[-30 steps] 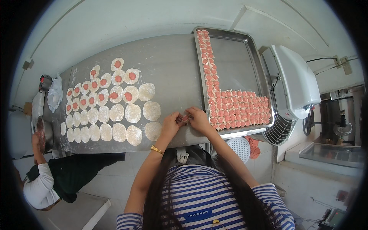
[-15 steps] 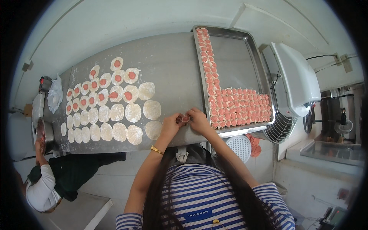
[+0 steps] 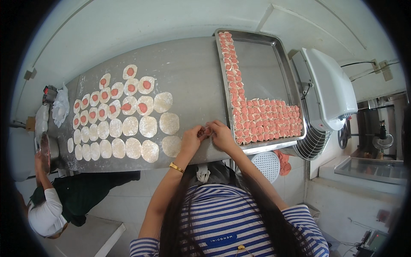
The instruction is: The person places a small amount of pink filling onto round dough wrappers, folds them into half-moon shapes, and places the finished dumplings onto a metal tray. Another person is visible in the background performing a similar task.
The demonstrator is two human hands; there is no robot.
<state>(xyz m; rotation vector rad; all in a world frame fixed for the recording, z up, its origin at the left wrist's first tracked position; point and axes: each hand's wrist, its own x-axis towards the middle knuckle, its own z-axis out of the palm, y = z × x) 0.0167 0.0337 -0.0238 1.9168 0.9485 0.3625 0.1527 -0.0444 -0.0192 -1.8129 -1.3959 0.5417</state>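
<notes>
Close together near the table's front edge, my left hand (image 3: 193,138) and my right hand (image 3: 221,135) are closed around one small meat-filled dumpling (image 3: 208,131). Fingers hide most of it; some pink filling and pale wrapper show. To the left lie rows of floured round wrappers (image 3: 148,126), the farther ones topped with a dab of pink meat filling (image 3: 147,84). Just right of my right hand is a metal tray (image 3: 262,73). Open-topped dumplings (image 3: 267,120) stand packed in it, along its left side and across its near part.
A white machine (image 3: 327,88) with a wire guard stands beyond the tray. At the far left a co-worker's hand (image 3: 41,162) is at a metal bowl (image 3: 54,150) of pink filling. A white plastic bag (image 3: 61,105) lies nearby. Below the table are a white perforated stool (image 3: 266,166) and red cloth (image 3: 283,164).
My fingers have shifted slightly around the dumpling, and less of it shows. The co-worker's arm at the bowl has moved a little.
</notes>
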